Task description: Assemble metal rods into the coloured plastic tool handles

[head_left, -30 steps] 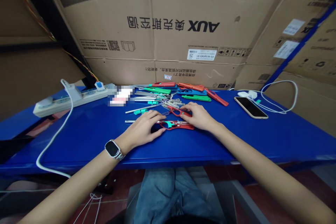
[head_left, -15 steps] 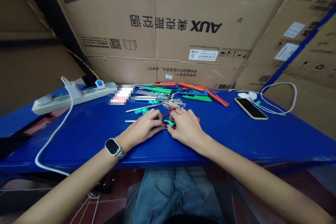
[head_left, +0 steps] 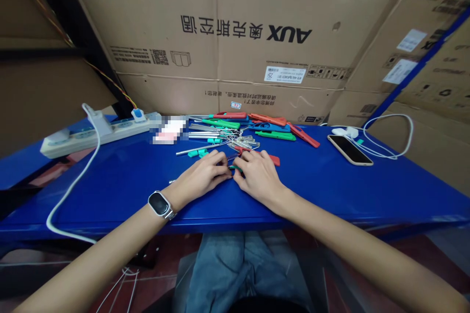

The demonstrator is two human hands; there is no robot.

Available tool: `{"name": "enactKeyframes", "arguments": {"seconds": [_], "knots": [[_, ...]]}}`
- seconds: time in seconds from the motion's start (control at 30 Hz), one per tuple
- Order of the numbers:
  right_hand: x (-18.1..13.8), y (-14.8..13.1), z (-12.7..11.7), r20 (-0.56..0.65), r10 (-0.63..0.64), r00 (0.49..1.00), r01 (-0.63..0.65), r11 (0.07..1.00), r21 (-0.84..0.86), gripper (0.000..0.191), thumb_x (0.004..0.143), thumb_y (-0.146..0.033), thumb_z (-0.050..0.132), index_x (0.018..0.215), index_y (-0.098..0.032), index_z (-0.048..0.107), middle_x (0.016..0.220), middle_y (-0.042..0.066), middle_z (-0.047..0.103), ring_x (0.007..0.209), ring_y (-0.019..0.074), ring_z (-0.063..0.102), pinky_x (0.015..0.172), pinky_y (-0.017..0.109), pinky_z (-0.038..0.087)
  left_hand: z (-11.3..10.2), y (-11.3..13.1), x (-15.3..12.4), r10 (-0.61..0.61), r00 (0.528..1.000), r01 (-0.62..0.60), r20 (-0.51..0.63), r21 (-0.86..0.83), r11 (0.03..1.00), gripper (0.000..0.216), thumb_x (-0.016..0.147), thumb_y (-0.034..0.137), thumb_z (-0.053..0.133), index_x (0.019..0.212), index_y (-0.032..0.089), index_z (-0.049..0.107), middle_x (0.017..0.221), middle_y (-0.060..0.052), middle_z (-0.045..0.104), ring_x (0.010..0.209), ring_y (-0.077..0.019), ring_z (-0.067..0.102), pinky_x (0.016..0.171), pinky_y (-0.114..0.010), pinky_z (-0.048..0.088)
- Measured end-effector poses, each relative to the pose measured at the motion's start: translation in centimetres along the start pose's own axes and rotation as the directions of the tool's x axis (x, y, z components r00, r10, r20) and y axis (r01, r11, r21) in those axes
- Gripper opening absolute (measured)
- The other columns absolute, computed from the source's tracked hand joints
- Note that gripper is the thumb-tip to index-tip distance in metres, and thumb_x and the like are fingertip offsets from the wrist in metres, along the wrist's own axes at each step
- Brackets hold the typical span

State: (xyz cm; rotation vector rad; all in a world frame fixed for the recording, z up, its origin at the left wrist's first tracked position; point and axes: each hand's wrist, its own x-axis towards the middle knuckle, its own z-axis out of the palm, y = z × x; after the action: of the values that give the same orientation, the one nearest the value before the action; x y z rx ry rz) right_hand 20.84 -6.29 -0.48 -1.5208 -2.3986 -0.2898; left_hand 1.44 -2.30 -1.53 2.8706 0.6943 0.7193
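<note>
My left hand [head_left: 203,176] and my right hand [head_left: 257,178] meet fingertip to fingertip on the blue table [head_left: 330,190]. Both have fingers curled around a red handled tool with a teal part [head_left: 273,160]; only its red end and a sliver of teal show between the fingers. My left wrist wears a smartwatch [head_left: 159,204]. Just beyond the hands lies a heap of metal rods with teal caps [head_left: 216,136] and several red, green and blue plastic handles [head_left: 271,129].
A white power strip [head_left: 91,133] with a white cable [head_left: 69,190] lies at the left. A phone [head_left: 350,149] with a white charging cord [head_left: 389,137] lies at the right. Large cardboard boxes [head_left: 235,34] stand behind the table. My knees are under the table edge.
My right hand slid left from the red tools to meet my left hand, and both closed over the red tool with the teal part.
</note>
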Motion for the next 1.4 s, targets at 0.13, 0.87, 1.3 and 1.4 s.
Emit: {"name": "enactKeyframes", "arguments": {"seconds": [0.13,0.87,1.3,1.4], "knots": [[0.1,0.5,0.0,0.021,-0.013,1.000,0.013,1.000,0.020,0.018,0.095,-0.026,0.051,0.094,-0.019,0.067,0.101,0.010,0.068,0.098,0.0242,0.059,0.080,0.037,0.028,0.0,0.0,0.0,-0.002,1.000,0.002,0.005,0.015,1.000,0.029,0.102,0.031,0.046,0.089,0.018,0.068,0.095,-0.006,0.056,0.089,-0.0201,0.051,0.079,-0.033,0.045],[0.2,1.4,-0.4,0.042,-0.084,0.996,0.078,0.989,0.126,0.021,0.094,-0.023,0.052,0.091,-0.019,0.072,0.097,0.008,0.063,0.095,0.0217,0.056,0.079,0.034,0.033,-0.2,0.0,0.0,0.006,1.000,-0.008,0.027,0.089,0.996,0.031,0.103,0.031,0.045,0.096,0.018,0.072,0.095,-0.007,0.058,0.089,-0.0201,0.051,0.079,-0.033,0.046],[1.7,7.3,-0.5,0.037,0.045,0.998,-0.055,0.928,0.369,0.028,0.088,-0.025,0.061,0.114,-0.018,0.066,0.109,0.009,0.063,0.104,0.0227,0.058,0.088,0.037,0.044,-0.8,-0.4,-0.2,-0.032,0.999,0.032,-0.035,-0.011,0.999,0.026,0.100,0.030,0.050,0.116,0.021,0.068,0.101,-0.007,0.061,0.096,-0.0210,0.057,0.092,-0.040,0.048],[2.5,9.2,0.1,0.146,0.045,0.988,-0.102,0.903,0.418,0.029,0.081,-0.030,0.071,0.107,-0.017,0.068,0.104,0.008,0.069,0.094,0.0208,0.062,0.082,0.034,0.046,-1.2,-0.5,0.1,-0.069,0.992,0.067,-0.105,-0.023,0.997,0.025,0.099,0.028,0.049,0.112,0.019,0.068,0.101,-0.008,0.062,0.096,-0.0215,0.056,0.088,-0.038,0.049]]}}
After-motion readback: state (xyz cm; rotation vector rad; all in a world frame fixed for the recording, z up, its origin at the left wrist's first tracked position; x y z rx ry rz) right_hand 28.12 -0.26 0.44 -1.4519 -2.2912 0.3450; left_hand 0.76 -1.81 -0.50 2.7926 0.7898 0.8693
